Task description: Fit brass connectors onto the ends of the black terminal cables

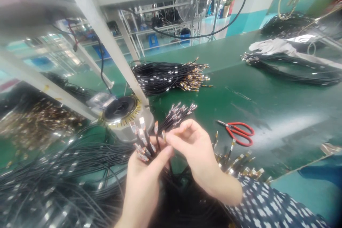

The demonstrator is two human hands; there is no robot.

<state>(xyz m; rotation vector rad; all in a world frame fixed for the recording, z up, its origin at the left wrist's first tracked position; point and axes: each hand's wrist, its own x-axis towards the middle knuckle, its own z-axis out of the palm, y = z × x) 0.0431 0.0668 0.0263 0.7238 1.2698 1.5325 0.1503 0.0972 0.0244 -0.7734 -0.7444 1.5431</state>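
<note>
My left hand (148,176) is closed around a bunch of black cables (144,142), whose flat silvery connector ends stick up above the fingers. Close beside it, my right hand (191,146) pinches at one cable end (164,136) with thumb and forefinger. That end has a small orange-brown tip. Behind the hands lies another cable bundle (177,115) with silvery ends. More cables with yellowish ends (248,164) lie by my right forearm, under a patterned sleeve (278,203).
Red-handled scissors (240,133) lie on the green table (213,103) to the right. A round dispenser with a black top (121,110) stands left, near a white frame post (107,35). Large black cable coils (165,76) lie behind, and a pale cloth (275,48) at the far right.
</note>
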